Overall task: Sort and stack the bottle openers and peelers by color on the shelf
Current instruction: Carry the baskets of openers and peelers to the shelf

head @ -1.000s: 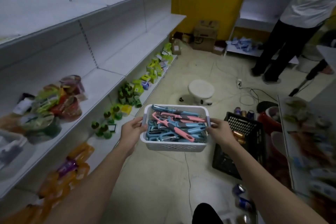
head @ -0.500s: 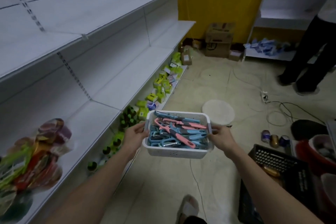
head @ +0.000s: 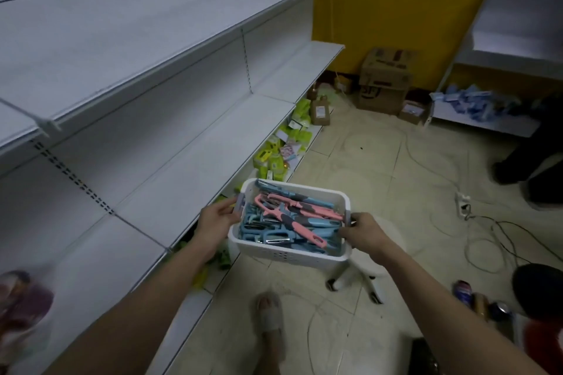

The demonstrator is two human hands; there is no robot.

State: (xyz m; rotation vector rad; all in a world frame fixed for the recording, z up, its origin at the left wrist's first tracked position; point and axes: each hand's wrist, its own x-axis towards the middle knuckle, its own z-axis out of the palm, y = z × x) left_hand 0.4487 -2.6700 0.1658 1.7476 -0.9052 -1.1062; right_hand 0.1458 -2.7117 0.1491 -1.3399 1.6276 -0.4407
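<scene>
I hold a white plastic basket [head: 283,256] level in front of me, above the floor beside the white shelf [head: 195,167]. My left hand [head: 217,219] grips its left handle and my right hand [head: 362,233] grips its right handle. Inside lie several blue peelers and openers [head: 259,230] with a few pink ones [head: 304,224] on top, all jumbled together. The middle shelf board just left of the basket is bare.
Green and yellow packets [head: 274,152] line the bottom shelf. A white stool [head: 362,271] stands under the basket. Cardboard boxes [head: 385,82] sit at the yellow wall. Cables [head: 487,240] and cans [head: 475,298] lie at right; a person's legs [head: 536,161] stand far right.
I have walked forward along the shelf with the basket; the stool now lies beneath it, the snack packets have slid behind at lower left, and the boxes look nearer.
</scene>
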